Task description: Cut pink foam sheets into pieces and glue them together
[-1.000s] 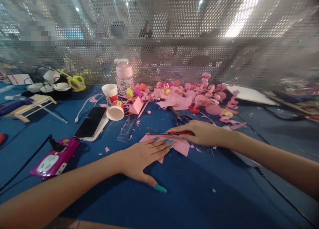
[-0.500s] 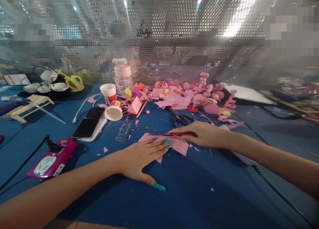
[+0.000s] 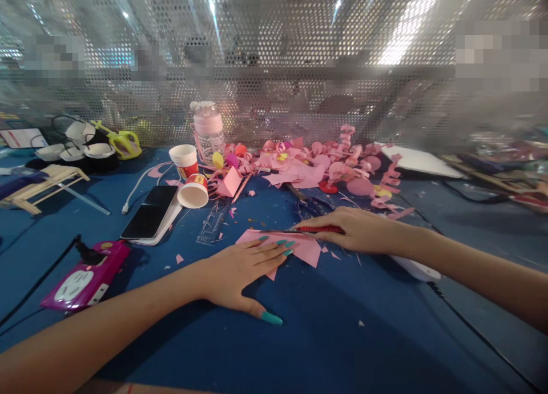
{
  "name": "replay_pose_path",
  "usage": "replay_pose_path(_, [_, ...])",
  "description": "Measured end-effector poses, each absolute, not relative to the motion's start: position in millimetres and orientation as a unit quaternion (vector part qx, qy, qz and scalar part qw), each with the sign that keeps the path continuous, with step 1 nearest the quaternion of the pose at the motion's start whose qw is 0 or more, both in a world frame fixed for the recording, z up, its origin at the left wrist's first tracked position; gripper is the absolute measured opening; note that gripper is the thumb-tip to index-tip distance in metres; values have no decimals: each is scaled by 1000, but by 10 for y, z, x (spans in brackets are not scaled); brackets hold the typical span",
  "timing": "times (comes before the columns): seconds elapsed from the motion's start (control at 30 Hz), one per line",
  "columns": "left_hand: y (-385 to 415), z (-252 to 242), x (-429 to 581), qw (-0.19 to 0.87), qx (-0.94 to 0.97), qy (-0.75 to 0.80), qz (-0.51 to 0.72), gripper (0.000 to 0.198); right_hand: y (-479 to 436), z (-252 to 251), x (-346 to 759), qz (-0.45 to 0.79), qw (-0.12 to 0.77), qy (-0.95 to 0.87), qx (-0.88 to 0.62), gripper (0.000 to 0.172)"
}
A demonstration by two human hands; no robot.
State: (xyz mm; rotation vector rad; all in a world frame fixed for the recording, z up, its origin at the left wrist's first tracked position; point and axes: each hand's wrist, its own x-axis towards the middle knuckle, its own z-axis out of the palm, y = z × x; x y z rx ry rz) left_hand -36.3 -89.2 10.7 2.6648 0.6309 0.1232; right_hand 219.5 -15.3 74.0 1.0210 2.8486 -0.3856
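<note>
My left hand (image 3: 237, 274) lies flat with its fingers spread, pressing down a pink paper sheet (image 3: 306, 249) on the blue table (image 3: 308, 348). Its thumb rests apart on the table surface. My right hand (image 3: 351, 228) is closed round the red handle of a slim tool (image 3: 323, 229), whose thin dark blade lies along the far edge of the paper, just beyond my left fingertips. Small pink scraps (image 3: 335, 255) lie beside the sheet. Blue-handled scissors (image 3: 310, 204) lie just behind my right hand.
Behind are a pink paper heap (image 3: 317, 168), a bottle (image 3: 208, 131) and two paper cups (image 3: 192, 192). Leftward lie a phone (image 3: 150, 212), a clear ruler (image 3: 212, 222), a magenta power strip (image 3: 88, 277) and a small wooden rack (image 3: 47, 185). A perforated metal screen (image 3: 274, 80) stands behind.
My right hand and the tool have shifted slightly to the right along the paper's far edge. My left hand stays on the sheet. The whole view has moved a little.
</note>
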Motion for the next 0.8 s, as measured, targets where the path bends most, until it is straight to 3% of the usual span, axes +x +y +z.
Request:
replay_pose_path(0.33, [-890, 103, -370, 205, 951, 227, 44, 88, -163, 777, 2280, -150, 43, 923, 352, 37])
replay_pose_path(0.8, [-893, 95, -363, 215, 948, 229, 45, 90, -231, 876, 2417, -138, 106, 903, 393, 40])
